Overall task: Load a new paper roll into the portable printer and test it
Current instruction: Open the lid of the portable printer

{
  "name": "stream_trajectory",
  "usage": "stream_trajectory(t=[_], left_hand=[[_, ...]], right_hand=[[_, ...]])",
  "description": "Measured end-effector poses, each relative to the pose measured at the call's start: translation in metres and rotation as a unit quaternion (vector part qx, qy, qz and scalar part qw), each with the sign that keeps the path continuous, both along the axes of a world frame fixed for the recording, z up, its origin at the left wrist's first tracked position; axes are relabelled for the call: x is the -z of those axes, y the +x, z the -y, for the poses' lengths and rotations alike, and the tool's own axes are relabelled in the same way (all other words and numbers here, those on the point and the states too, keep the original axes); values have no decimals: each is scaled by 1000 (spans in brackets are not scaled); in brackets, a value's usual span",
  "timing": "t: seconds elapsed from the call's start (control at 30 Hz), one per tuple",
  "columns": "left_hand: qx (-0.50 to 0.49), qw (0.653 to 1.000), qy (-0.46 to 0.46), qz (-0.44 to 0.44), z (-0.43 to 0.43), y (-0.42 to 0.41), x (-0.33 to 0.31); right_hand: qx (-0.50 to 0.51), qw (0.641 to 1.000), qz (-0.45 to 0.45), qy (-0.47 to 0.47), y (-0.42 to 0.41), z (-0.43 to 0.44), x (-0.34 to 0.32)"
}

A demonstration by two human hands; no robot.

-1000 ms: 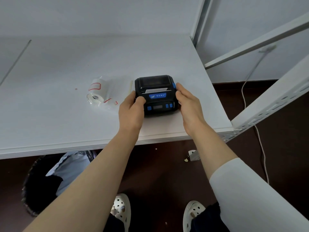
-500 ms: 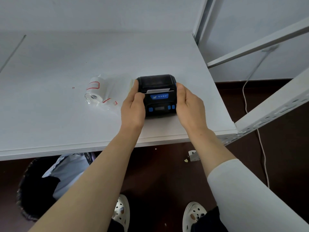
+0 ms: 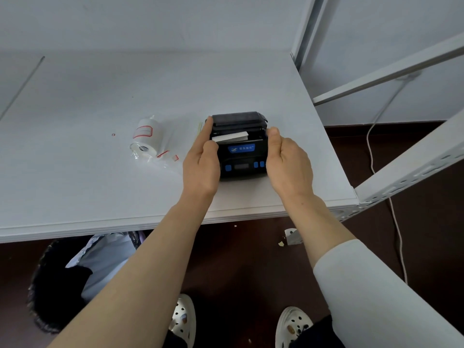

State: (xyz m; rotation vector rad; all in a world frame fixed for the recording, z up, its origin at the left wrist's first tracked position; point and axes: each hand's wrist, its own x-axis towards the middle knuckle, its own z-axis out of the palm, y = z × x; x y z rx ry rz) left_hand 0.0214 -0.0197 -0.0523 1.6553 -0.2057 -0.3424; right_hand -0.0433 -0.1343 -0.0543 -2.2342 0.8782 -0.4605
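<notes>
A small black portable printer (image 3: 239,156) with blue buttons sits near the front right of the white table (image 3: 100,187). Its top lid (image 3: 236,118) is tilted up at the back, and a white strip of paper (image 3: 229,136) shows in the gap. My left hand (image 3: 202,162) grips the printer's left side, forefinger up by the lid's corner. My right hand (image 3: 288,164) holds the right side, thumb at the lid's edge. A white label roll (image 3: 145,138) with red-outlined labels lies in clear wrapping to the left.
A white metal shelf frame (image 3: 406,169) rises at the table's right edge, with a pale cable (image 3: 399,237) hanging behind it. Under the table are a dark bin with a pale bag (image 3: 75,272) and scraps on the brown floor.
Both hands slid forward along the printer's sides. The lid, shut before, now stands lifted at the back, with more white paper showing.
</notes>
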Motion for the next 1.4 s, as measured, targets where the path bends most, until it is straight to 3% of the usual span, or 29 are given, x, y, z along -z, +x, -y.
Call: stream_trajectory(t=[0.3,0.63,0.8,1.0,1.1,1.2,1.27,1.4], left_hand=[[-13,997,-58,-43,0,13,-10],[27,997,-69,-38,-4,13,-10],[78,994,44,69,-11,6,-6],[148,953,157,213,-11,0,9],[55,945,132,294,-9,5,15],[-22,944,106,313,-10,8,7],[-73,955,61,280,-12,7,-6],[-170,977,-34,126,-24,10,-27]], right_hand=[[21,973,106,202,8,6,-12],[-25,955,125,267,15,6,-18],[-32,947,139,288,16,7,-18],[-43,937,150,312,14,4,-19],[-36,941,149,302,12,4,-20],[-17,949,158,272,9,2,-25],[-13,961,184,204,7,-3,-28],[-76,972,223,14,11,-23,-30]])
